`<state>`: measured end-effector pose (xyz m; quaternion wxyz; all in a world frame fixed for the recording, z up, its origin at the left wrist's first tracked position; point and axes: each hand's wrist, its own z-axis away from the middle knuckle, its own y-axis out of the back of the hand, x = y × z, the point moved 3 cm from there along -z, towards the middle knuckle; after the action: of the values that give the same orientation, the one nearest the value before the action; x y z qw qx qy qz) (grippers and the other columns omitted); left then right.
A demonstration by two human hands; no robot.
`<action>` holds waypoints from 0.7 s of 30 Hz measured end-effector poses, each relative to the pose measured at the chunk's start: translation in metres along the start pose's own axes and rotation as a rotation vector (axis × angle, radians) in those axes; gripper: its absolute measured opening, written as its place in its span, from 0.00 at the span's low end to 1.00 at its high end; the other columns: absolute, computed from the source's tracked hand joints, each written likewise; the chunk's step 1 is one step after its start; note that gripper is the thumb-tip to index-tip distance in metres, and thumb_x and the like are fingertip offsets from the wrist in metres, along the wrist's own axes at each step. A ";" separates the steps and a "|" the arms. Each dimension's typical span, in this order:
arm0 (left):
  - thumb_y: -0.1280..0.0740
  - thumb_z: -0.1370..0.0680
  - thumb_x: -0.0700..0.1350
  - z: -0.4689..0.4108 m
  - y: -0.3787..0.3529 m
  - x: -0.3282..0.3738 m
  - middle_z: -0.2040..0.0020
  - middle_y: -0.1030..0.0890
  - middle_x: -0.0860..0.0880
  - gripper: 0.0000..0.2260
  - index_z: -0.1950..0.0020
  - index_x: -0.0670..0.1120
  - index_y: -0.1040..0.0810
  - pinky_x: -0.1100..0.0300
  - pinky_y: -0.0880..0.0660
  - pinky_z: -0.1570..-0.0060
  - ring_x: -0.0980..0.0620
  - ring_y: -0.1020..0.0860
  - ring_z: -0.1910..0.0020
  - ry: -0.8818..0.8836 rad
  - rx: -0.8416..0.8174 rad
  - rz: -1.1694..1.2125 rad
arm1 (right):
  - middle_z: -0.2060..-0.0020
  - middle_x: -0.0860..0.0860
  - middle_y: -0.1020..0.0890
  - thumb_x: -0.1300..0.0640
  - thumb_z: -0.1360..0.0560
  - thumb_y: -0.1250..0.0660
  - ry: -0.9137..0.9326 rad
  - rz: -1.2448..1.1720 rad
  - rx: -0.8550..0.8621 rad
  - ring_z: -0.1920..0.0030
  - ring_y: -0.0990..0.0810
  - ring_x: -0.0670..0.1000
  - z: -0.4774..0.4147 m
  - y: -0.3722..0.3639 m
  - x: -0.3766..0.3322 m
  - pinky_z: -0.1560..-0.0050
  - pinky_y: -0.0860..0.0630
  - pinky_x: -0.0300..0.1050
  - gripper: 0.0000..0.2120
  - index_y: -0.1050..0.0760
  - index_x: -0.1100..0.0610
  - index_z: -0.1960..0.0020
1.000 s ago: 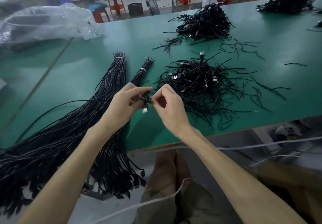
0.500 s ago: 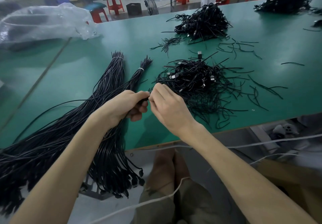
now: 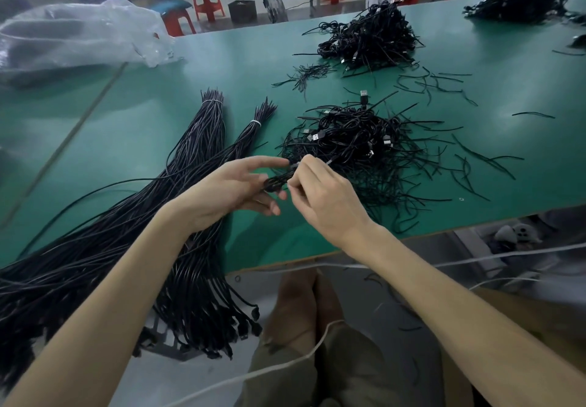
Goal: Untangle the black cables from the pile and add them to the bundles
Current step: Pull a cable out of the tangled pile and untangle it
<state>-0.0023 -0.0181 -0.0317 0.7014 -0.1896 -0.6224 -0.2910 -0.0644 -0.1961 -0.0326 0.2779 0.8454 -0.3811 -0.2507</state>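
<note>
Head view: the right hand (image 3: 323, 197) is curling its fingers and pinching the end of a small coiled black cable (image 3: 277, 182) between thumb and fingertips. The left hand (image 3: 234, 184) is lying mostly open just beside it, its top finger stretching straight toward the right and the lower fingers only loosely bent, with the coil resting between them. Both hands are hovering just above the green table (image 3: 152, 111), close to its near edge.

Just to the right and a little farther away, the tangled pile (image 3: 358, 143) of black cables is sitting on the table, with silver plugs sticking out of it. To the left, two long bundles (image 3: 206, 140), each tied near its far end with a white band, are lying side by side and running toward the near left, where their plug ends are hanging over the table edge; the left forearm is crossing above them.

Short pieces (image 3: 444, 83) of black wire are lying scattered on the right. A second pile (image 3: 371, 39) is sitting farther back, and a clear plastic bag (image 3: 79, 35) is lying at the far left.
</note>
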 end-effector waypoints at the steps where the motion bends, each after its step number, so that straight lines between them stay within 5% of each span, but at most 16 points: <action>1: 0.38 0.15 0.38 0.002 0.001 -0.001 0.45 0.17 0.38 0.17 0.26 0.43 0.26 0.51 0.19 0.47 0.40 0.17 0.52 -0.053 -0.055 -0.018 | 0.59 0.58 0.23 0.68 0.21 0.33 -0.044 -0.040 0.000 0.58 0.22 0.56 -0.001 0.001 0.001 0.57 0.20 0.50 0.04 0.24 0.65 0.56; 6: 0.29 0.21 0.41 0.008 -0.001 -0.004 0.57 0.20 0.45 0.14 0.35 0.43 0.18 0.59 0.24 0.56 0.49 0.23 0.60 -0.196 0.095 -0.137 | 0.57 0.58 0.24 0.67 0.21 0.32 -0.119 -0.145 -0.002 0.58 0.25 0.54 -0.004 0.003 -0.005 0.57 0.25 0.44 0.04 0.25 0.66 0.55; 8: 0.32 0.19 0.45 0.006 -0.005 -0.001 0.63 0.23 0.46 0.12 0.44 0.38 0.17 0.60 0.26 0.60 0.52 0.25 0.64 -0.215 0.237 -0.219 | 0.58 0.58 0.24 0.67 0.21 0.33 -0.087 -0.133 0.010 0.58 0.24 0.54 -0.005 0.004 -0.010 0.57 0.25 0.44 0.05 0.25 0.66 0.55; 11: 0.40 0.14 0.50 0.005 -0.014 0.006 0.65 0.21 0.46 0.21 0.57 0.36 0.22 0.57 0.26 0.61 0.50 0.24 0.65 -0.163 0.324 -0.324 | 0.60 0.58 0.24 0.68 0.20 0.35 0.049 -0.028 0.058 0.60 0.23 0.57 -0.009 0.003 -0.017 0.57 0.20 0.50 0.07 0.25 0.64 0.57; 17: 0.37 0.15 0.50 0.005 -0.011 0.007 0.69 0.26 0.49 0.18 0.64 0.47 0.26 0.64 0.35 0.76 0.53 0.31 0.75 0.419 0.042 -0.212 | 0.63 0.56 0.23 0.70 0.21 0.34 0.465 0.242 0.079 0.64 0.25 0.55 0.004 -0.008 -0.021 0.61 0.22 0.47 0.11 0.24 0.60 0.61; 21: 0.36 0.16 0.53 0.002 -0.008 -0.001 0.68 0.24 0.48 0.19 0.65 0.48 0.22 0.62 0.34 0.74 0.52 0.30 0.73 0.433 -0.003 -0.226 | 0.63 0.55 0.24 0.70 0.21 0.34 0.504 0.261 0.075 0.65 0.25 0.54 0.008 -0.010 -0.014 0.62 0.23 0.47 0.11 0.25 0.60 0.61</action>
<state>-0.0087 -0.0229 -0.0332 0.7811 -0.0530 -0.4743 -0.4027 -0.0723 -0.1818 -0.0416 0.3622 0.8346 -0.4146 0.0198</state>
